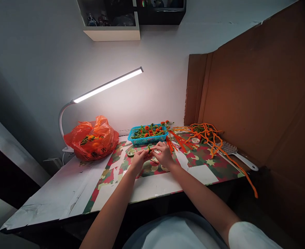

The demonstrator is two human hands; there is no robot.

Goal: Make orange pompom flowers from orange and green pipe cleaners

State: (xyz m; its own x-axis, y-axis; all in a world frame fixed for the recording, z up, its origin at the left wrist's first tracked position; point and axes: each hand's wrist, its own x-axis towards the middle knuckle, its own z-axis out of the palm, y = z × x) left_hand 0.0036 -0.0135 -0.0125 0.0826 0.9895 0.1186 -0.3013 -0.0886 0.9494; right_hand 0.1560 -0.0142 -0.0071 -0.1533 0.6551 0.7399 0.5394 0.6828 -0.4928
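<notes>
Over the middle of the table, my left hand (140, 157) and my right hand (164, 154) meet at the fingertips. Both are closed on a small green piece (149, 148) that pokes up between the fingers. It looks like a bit of fuzzy stem, but most of it is hidden by my fingers. A roll of green tape (131, 154) lies just left of my left hand. Behind the hands stands a blue plastic basket (148, 141), filled with orange flower heads on green stems (152, 130).
An orange plastic bag (108, 136) with orange and green pieces sits at left, beneath a lit lamp (108, 85). To the right lie orange strips (179, 140), tangled orange fuzzy stems (206, 130) and a bristle brush (227, 148). Cardboard (246, 90) walls the right side.
</notes>
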